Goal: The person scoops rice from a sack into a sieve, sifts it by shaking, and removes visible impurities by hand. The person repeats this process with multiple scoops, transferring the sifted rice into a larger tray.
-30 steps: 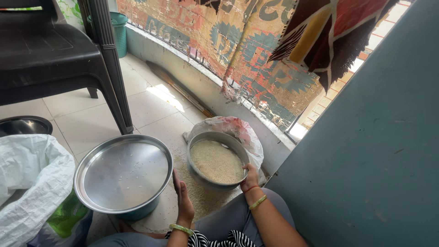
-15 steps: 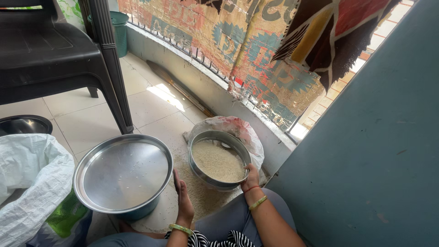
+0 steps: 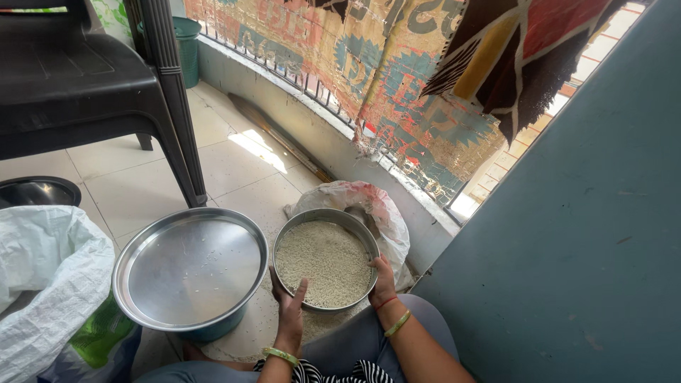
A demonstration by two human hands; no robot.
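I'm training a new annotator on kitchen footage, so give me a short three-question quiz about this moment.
1. True or false: both hands grip the round sieve of rice.
2. What lies directly to the left of the sieve? A) a wide steel basin B) a wooden stool C) a glass jar
3. Fill in: behind the sieve lies a crumpled white and pink ____.

Key:
1. True: the left hand and the right hand each hold its near rim.
2. A, the steel basin, nearly empty.
3. Bag: the plastic bag by the low wall.
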